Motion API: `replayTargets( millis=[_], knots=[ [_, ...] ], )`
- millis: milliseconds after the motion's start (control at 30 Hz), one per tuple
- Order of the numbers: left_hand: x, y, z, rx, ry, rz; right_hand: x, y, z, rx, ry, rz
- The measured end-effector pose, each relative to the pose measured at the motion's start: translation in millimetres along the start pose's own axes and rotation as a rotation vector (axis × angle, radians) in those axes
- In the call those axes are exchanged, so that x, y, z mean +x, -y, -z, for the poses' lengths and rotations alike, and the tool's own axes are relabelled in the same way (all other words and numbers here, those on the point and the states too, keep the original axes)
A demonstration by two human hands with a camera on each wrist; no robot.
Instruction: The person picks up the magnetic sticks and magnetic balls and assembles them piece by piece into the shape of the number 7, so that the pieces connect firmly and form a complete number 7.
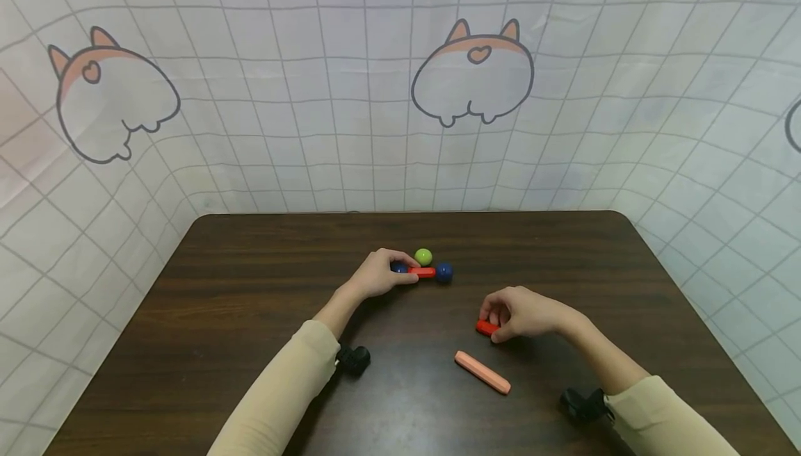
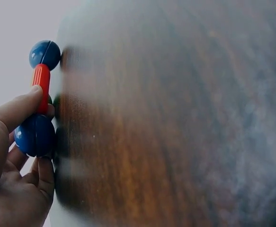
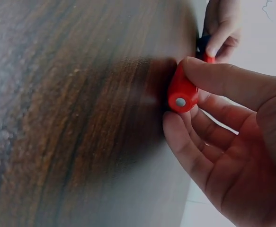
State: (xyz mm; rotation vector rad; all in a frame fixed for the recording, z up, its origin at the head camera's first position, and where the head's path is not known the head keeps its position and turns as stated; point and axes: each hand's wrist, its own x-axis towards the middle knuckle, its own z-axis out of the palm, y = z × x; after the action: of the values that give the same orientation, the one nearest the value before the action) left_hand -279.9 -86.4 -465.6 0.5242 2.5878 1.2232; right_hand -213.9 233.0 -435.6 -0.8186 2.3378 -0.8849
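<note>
My left hand [image 1: 379, 272] pinches a short red rod [image 1: 422, 272] near the table's far side. Blue balls sit at both ends of this rod; one blue ball [image 1: 443, 273] is fully exposed, the other blue ball [image 2: 35, 135] is tucked against my left palm and fingers. Just behind the rod lies a green ball [image 1: 423, 256]. Lower and to the right, my right hand [image 1: 526, 311] holds a second red rod [image 3: 182, 92] between thumb and fingers, close to the tabletop. A pale metallic dot shows on that rod's end.
An orange-pink rod [image 1: 482, 372] lies on the dark wooden table [image 1: 250, 247], nearer the front than my right hand. Behind the table hangs a white gridded curtain [image 1: 350, 94] with animal drawings. Black wrist cameras are strapped at both sleeves.
</note>
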Motion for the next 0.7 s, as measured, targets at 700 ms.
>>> replayTargets(
  millis=[700],
  knots=[
    [1.2,2.8,-1.7,-0.007,-0.005,0.005,13.6,10.5,2.9,-0.052,-0.058,0.053]
  ],
)
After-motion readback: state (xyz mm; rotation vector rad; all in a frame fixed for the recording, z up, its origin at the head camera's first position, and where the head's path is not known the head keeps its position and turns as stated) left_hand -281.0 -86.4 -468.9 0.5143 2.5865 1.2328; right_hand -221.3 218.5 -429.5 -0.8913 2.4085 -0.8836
